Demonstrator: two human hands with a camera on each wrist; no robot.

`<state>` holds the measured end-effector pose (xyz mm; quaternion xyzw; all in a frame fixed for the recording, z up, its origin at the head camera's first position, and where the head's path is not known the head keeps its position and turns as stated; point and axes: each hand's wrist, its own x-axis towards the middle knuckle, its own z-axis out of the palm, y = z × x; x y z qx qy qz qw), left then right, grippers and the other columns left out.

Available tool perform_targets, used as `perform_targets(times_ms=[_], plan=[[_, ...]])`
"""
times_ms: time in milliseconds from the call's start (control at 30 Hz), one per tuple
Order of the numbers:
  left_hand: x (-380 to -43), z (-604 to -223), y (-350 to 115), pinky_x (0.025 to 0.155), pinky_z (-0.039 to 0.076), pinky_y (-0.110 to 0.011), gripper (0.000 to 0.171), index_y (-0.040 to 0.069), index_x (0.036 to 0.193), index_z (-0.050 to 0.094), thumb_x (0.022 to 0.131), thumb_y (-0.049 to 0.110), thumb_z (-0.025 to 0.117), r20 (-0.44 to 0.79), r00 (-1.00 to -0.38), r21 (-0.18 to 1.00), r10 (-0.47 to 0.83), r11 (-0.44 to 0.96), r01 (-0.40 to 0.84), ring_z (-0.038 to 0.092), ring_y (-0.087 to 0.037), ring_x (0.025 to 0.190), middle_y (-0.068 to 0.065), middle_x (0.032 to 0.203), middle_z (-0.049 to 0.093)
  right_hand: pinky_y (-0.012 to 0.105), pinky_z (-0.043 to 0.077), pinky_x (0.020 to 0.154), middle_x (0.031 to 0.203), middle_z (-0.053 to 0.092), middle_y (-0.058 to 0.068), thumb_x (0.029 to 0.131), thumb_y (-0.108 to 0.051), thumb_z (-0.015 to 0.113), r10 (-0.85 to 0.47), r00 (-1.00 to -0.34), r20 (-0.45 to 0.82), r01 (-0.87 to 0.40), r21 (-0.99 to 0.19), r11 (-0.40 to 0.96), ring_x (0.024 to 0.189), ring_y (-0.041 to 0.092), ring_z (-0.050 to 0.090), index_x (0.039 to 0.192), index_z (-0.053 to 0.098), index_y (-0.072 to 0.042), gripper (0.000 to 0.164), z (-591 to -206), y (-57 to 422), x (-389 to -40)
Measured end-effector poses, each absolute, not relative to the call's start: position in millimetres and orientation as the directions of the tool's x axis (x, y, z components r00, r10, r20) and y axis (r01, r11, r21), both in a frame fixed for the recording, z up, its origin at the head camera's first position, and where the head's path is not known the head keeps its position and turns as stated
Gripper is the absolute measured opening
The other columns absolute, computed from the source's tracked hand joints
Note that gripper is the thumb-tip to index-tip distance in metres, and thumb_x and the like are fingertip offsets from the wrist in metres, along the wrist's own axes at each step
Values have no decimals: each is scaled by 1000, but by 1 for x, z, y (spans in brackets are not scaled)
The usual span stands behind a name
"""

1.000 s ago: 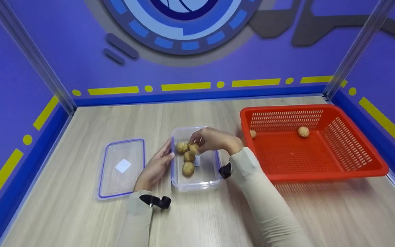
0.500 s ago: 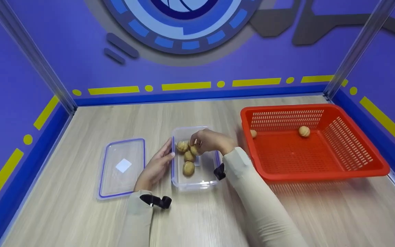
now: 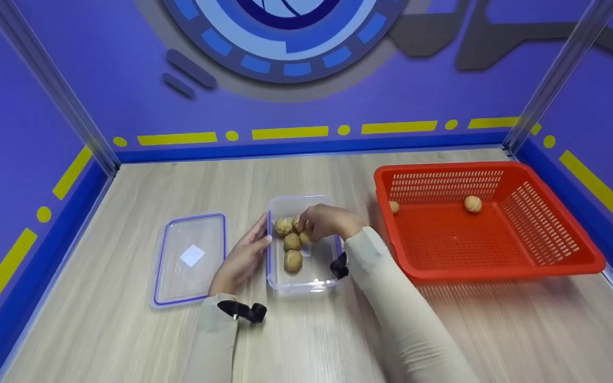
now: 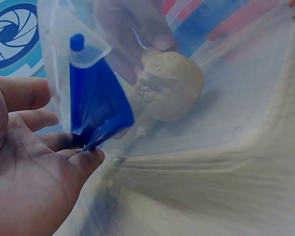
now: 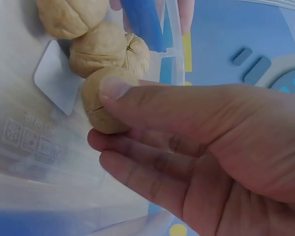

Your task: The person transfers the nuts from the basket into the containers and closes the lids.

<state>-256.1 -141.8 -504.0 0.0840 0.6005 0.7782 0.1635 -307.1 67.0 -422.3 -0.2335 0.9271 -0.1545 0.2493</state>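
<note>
A clear plastic food container (image 3: 312,288) with blue clip flaps holds several walnuts. My left hand (image 3: 240,263) rests along its left side, the thumb tip at the rim. In the left wrist view, the fingers (image 4: 44,120) lie against a blue flap (image 4: 101,103) on the outside. Inside the container, my right hand (image 3: 330,221) pinches a walnut (image 5: 96,115) between thumb and fingers, right beside the other walnuts (image 5: 98,49). One walnut (image 3: 293,260) lies closer to the front, and another (image 3: 283,227) sits at the back left.
To the right stands a red plastic basket (image 3: 498,274) with slotted walls. It holds a walnut (image 3: 472,204) near its back wall and another (image 3: 394,207), partly hidden, at its left wall. Flat on the table at left lies a clear lid (image 3: 189,276) with a blue seal.
My right hand has shifted slightly toward the front inside the container, keeping a walnut in its fingertips. A walnut behind the fingers now shows. My left hand has stayed in place.
</note>
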Motion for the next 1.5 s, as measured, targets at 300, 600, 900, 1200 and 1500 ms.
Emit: perform_targets(times_ms=[300, 600, 900, 1200, 1500], plan=[[-257, -505, -142, 123, -2, -42, 67, 6, 154, 4, 97, -1, 39, -47, -931, 963, 362, -230, -138, -8, -29, 149, -14, 162, -7, 32, 54, 78, 103, 71, 8, 78, -6, 75, -528, -739, -419, -386, -378, 841, 85, 16, 58, 109, 72, -10, 31, -422, 66, -304], [-259, -506, -142, 123, -3, -42, 65, 4, 154, 2, 98, -3, 35, -21, -929, 964, 370, -238, -117, -9, -29, 149, -15, 161, -7, 35, 54, 83, 105, 70, 8, 81, -12, 74, -531, -735, -422, -401, -361, 842, 87, 17, 58, 113, 71, -9, 33, -418, 65, -304], [-258, -507, -143, 123, -2, -42, 66, 4, 154, 4, 97, -3, 37, -29, -932, 966, 362, -231, -119, -9, -29, 149, -15, 161, -6, 38, 54, 87, 109, 69, 10, 82, -9, 73, -545, -744, -386, -408, -383, 829, 92, 22, 60, 117, 69, -8, 35, -412, 69, -304], [-257, -507, -143, 123, -2, -41, 66, 5, 154, 4, 97, -3, 37, -42, -934, 964, 356, -231, -131, -7, -29, 149, -14, 162, -5, 37, 55, 88, 111, 68, 12, 84, -11, 70, -592, -750, -295, -458, -414, 787, 96, 23, 60, 121, 66, -7, 37, -402, 79, -301], [-256, -505, -142, 123, -4, -41, 67, 4, 154, 1, 97, -4, 35, -35, -928, 965, 371, -230, -128, -11, -29, 149, -16, 161, -9, 38, 54, 90, 108, 70, 16, 85, -15, 72, -681, -723, -116, -590, -409, 696, 97, 27, 64, 120, 65, -2, 38, -386, 95, -303]])
